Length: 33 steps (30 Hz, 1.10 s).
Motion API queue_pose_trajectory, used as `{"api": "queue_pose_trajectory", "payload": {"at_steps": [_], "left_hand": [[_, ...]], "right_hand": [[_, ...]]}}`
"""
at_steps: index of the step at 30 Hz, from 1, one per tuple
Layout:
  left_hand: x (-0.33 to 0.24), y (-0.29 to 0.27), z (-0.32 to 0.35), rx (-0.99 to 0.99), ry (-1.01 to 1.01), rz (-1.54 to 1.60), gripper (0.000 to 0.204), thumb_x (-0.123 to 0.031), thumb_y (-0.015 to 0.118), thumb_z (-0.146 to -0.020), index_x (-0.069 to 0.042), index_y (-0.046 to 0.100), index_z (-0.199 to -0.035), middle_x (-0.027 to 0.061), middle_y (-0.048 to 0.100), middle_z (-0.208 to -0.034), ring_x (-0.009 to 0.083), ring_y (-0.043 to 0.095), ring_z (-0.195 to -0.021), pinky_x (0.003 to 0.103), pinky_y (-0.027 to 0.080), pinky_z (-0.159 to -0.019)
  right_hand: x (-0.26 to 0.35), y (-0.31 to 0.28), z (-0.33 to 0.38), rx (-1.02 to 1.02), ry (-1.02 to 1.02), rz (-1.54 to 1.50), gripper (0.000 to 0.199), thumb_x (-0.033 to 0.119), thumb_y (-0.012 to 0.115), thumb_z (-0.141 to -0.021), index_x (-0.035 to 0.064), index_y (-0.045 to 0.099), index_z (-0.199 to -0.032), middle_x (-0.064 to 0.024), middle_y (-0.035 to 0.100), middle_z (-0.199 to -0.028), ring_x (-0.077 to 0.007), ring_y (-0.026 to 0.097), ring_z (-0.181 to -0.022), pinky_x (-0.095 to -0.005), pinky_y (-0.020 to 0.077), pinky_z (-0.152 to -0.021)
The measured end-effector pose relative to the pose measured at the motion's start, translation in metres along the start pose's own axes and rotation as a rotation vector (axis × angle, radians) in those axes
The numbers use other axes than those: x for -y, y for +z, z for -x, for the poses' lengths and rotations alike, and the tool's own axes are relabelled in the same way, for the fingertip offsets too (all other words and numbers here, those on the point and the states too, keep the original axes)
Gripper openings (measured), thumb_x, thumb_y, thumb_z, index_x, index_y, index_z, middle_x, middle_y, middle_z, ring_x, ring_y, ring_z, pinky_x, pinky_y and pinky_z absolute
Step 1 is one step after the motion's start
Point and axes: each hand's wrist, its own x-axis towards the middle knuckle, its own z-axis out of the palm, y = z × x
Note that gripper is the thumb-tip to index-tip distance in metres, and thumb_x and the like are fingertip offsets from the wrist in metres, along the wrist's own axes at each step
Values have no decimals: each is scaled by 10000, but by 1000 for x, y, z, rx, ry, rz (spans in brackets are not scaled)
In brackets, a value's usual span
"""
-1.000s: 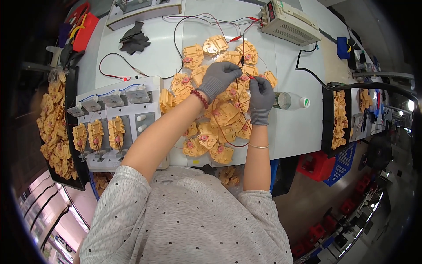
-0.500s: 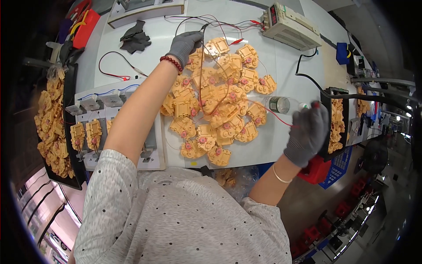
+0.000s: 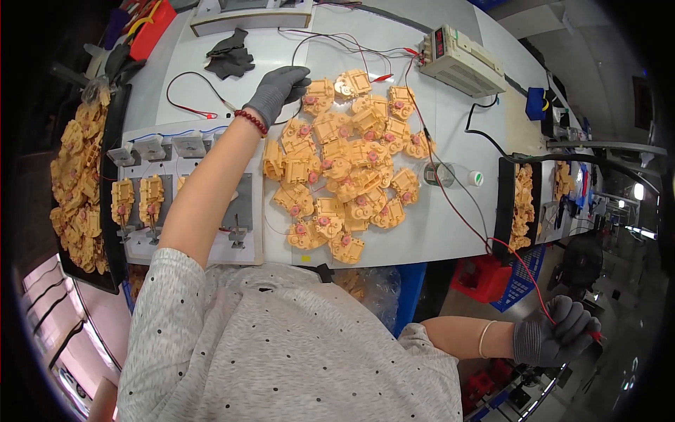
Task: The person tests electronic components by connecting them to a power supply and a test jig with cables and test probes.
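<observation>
The right hand, in a grey knit glove (image 3: 557,334), is now far out past the front right edge of the white table (image 3: 436,232); a moment ago it was close to the clear plastic bottle with a white cap (image 3: 439,174). Its fingers are curled shut around a thin red wire (image 3: 536,285), so that end of the wire is now well apart from the pile of yellow plastic parts (image 3: 355,158) in the middle of the table. The left hand, in a grey glove too (image 3: 276,95), is just beside the pile's top left side. Its fingers are bent, and I can't tell if it grips the black wire (image 3: 300,43) there. The pile comes near the front edge. There is more room on its right, between the bottle and the black tray (image 3: 504,204), but the stretched wire crosses that space.
</observation>
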Motion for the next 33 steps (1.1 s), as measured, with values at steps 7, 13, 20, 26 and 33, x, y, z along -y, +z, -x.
{"api": "queue_pose_trajectory", "payload": {"at_steps": [7, 13, 20, 26, 33], "left_hand": [[-19, -61, 29, -60, 215, -224, 208, -225, 619, -846, -49, 641, -955, 29, 647, -805, 65, 578, -696, 206, 475, -647], [-27, -94, 28, -81, 314, -352, 272, -258, 610, -838, -8, 648, -938, 39, 648, -799, 96, 585, -712, 236, 476, -660], [-16, -57, 13, 94, 414, -859, 306, -326, 583, -796, -68, 657, -943, 102, 664, -882, 220, 624, -799, 312, 481, -769], [-22, -19, -34, 37, 284, -1151, 361, -329, 585, -778, -166, 592, -1101, 103, 624, -1056, 267, 601, -969, 368, 462, -867], [20, -24, -114, -263, -147, -1355, 619, -486, 656, -710, -179, 510, -1228, 147, 526, -1202, 312, 498, -1147, 406, 416, -936]], "right_hand": [[8, 47, -20, 120, -21, -15, 74, 81, 534, -831, 11, 536, -856, 47, 325, -515, -66, 287, -477, -242, 249, -499], [0, 85, -67, 356, 61, -55, 59, 75, 519, -776, 18, 519, -792, 45, 332, -508, -73, 300, -480, -252, 250, -496], [-26, 105, -116, 410, 225, -103, 151, 34, 496, -719, 97, 417, -606, 13, 293, -506, -97, 270, -483, -280, 235, -505], [-20, 101, -124, 408, 84, 42, 185, 13, 504, -708, 113, 396, -596, 28, 282, -480, -89, 273, -460, -254, 233, -499], [-36, 94, -97, 415, -79, 177, 175, 209, 429, -945, 47, 495, -930, 34, 263, -598, -83, 261, -530, -260, 233, -535]]}}
